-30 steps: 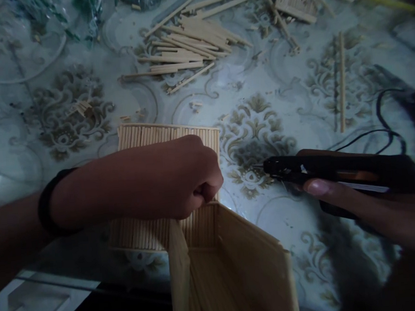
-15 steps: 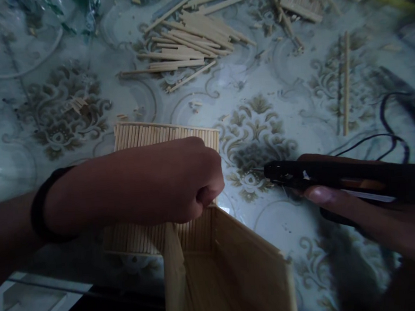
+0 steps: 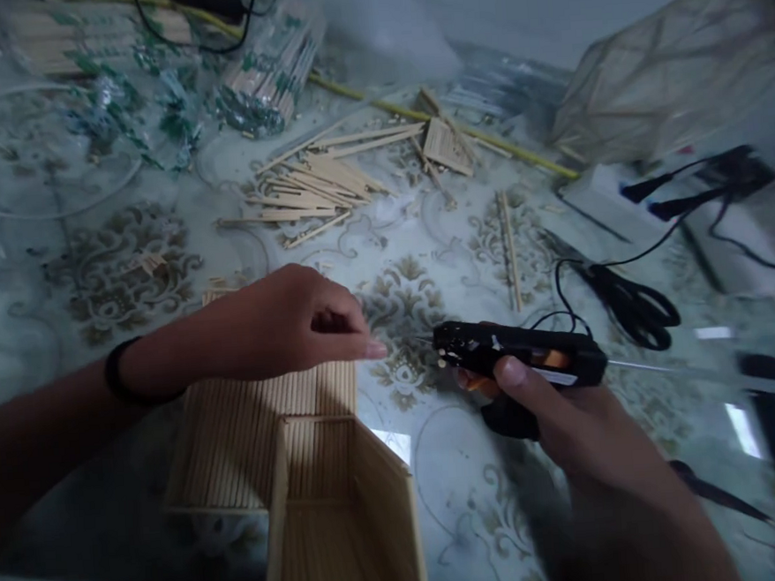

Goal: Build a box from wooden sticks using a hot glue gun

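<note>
My right hand is wrapped around a black hot glue gun, its nozzle pointing left. My left hand, with a dark band on the wrist, hovers over a panel of thin wooden sticks. Its thumb and fingers are pinched together just left of the nozzle; whatever they hold, if anything, cannot be made out. Joined to or touching the panel is an open-topped wooden box with tall side walls, nearest me. The left forearm and hand hide the panel's far part.
Loose wooden sticks lie beyond my hands, with a small stick panel beside them. Black-handled scissors, a cord and a white power strip are at the right. Plastic-wrapped stick bundles lie at the back.
The view has tilted up, showing more of the table's back and right. My left hand has turned from a fist to a pinch showing its fingertips, and the glue gun nozzle is closer to it.
</note>
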Tool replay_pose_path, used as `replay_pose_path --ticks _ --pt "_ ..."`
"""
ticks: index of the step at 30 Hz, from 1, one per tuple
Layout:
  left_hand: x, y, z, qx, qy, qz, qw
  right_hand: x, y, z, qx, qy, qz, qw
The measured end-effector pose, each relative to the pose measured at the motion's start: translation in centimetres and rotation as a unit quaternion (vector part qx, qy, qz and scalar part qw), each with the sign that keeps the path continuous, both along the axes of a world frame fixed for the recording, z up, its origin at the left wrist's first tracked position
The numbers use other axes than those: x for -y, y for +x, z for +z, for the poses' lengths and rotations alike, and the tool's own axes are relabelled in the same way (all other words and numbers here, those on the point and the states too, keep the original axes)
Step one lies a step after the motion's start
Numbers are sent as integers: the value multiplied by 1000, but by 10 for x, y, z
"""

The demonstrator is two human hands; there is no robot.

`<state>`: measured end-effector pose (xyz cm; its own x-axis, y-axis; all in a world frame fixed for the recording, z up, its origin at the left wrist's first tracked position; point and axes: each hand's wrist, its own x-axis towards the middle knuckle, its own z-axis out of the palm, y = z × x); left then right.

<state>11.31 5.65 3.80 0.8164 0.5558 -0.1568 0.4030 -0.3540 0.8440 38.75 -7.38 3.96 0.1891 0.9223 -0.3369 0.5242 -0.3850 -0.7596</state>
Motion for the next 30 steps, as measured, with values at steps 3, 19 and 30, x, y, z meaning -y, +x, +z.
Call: replay_pose_path --ticks 3,19,30 --pt "6 3 5 67 101 82 989 1 -11 -4 -89 -9 -83 992" --pt "27 10 -5 195 510 56 836 2 -44 -11 -266 10 -82 960" --pt "22 10 -4 184 503 30 844 2 -52 -1 -218 5 -92 972"
